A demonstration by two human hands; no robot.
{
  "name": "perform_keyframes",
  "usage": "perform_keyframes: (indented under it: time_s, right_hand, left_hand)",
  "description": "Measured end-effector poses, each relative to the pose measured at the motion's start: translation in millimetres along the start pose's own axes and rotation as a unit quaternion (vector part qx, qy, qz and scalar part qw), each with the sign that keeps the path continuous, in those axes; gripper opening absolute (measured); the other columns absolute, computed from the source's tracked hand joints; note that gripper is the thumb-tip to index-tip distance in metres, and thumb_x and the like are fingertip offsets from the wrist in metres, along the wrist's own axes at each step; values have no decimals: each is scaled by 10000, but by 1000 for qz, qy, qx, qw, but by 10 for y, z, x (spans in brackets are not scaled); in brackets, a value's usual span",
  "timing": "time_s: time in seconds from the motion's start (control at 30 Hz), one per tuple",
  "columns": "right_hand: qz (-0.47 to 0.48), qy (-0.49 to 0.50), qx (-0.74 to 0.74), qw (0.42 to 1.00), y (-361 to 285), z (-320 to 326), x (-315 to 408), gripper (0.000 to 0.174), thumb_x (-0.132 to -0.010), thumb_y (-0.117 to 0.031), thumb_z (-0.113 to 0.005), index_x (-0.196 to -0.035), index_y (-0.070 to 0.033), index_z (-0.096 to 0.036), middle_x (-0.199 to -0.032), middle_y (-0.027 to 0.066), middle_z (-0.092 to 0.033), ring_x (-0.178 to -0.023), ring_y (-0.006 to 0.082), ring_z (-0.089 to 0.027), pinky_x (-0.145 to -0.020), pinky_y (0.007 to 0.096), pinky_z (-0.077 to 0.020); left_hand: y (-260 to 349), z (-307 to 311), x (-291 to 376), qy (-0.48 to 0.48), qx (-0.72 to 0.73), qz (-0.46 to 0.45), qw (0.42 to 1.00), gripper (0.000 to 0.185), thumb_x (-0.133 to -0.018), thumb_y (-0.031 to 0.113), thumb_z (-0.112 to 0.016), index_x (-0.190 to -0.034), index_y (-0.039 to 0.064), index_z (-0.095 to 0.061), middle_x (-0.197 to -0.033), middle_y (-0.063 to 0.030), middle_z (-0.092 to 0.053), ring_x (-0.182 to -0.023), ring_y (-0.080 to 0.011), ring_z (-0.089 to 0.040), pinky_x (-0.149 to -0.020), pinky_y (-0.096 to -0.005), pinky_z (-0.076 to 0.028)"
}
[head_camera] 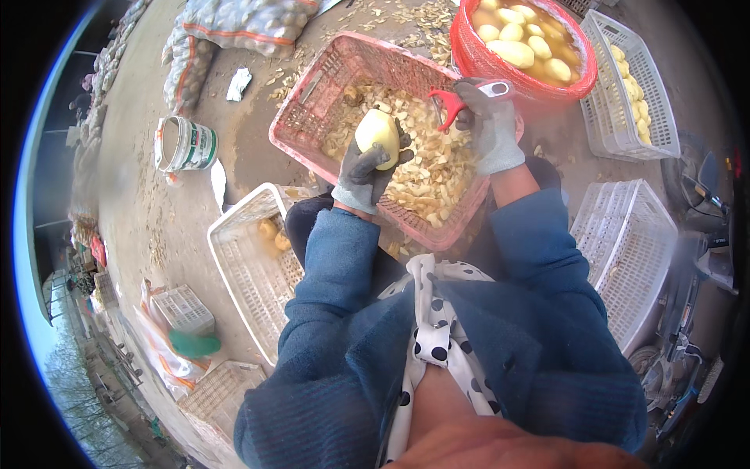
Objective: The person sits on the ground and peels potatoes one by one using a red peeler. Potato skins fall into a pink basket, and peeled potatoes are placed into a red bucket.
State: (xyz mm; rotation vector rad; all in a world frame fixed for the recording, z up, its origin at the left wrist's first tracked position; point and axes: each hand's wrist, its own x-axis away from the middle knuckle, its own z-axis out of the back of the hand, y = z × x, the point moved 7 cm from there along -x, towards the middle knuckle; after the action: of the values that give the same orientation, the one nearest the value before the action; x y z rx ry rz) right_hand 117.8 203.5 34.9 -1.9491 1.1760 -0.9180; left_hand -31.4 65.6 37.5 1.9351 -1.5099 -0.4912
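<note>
My left hand (367,170), in a grey work glove, grips a peeled potato (377,136) over the red plastic crate (345,58). The potato is pale yellow, with its far side hidden by my fingers. To the right, my gloved right hand (489,120) holds a red vegetable peeler (450,107) with a white end. The peeler's head points left and stays apart from the potato. Below both hands, potato peelings (428,176) cover the crate's floor.
Peeled potatoes float in water in a red tub (521,88); more fill a white crate (609,99) beside it. Unpeeled potatoes (274,234) lie in a white crate (234,264) at left. Stacked empty crates (621,258), a bucket (186,145) and mesh sacks (240,23) stand around.
</note>
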Motion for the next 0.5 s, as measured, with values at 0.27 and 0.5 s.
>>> perform_keyframes:
  time_s: [0.27,0.5]
  right_hand:
    - [32,-2,-92,995,-171,223,-230,349,-836,-205,-570,-1151,-61,-526,-974,84,-588,-742,202,-587,-629,346,-523]
    - [12,-86,-69,994,-35,217,-165,366,-836,-239,-583,-1141,-42,-537,-961,88,-575,-733,193,-574,-595,325,-504]
  left_hand:
    - [349,-339,327,-122,163,36,978,830,-716,555,-621,-1313,60,-327,-1231,-209,-453,-1037,-360,-521,-753,-426,-506]
    - [284,-328,335,-16,39,27,999,544,-794,305,-602,-1217,-5,-459,-1094,-161,-572,-854,-264,-603,-651,-299,-492]
